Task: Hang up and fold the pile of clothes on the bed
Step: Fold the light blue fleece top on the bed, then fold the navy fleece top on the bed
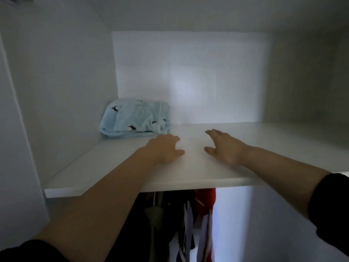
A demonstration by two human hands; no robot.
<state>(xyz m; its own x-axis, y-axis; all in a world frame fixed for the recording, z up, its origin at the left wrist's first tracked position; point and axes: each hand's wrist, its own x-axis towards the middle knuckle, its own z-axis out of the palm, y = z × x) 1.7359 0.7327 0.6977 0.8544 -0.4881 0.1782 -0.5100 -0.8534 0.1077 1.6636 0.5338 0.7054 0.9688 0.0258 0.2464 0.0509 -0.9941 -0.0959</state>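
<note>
A folded light-blue garment point(135, 118) with small dark bird prints lies at the back left of a white wardrobe shelf point(188, 176). My left hand point(166, 148) is over the shelf just in front and to the right of the garment, fingers relaxed and holding nothing, apart from the cloth. My right hand point(222, 145) is beside it over the middle of the shelf, fingers spread and empty. Both forearms reach in over the shelf's front edge.
Below the shelf hang several clothes point(188, 224), dark, white and red. White wardrobe walls close in the shelf at left point(66, 82), back point(188, 76) and right point(302, 82).
</note>
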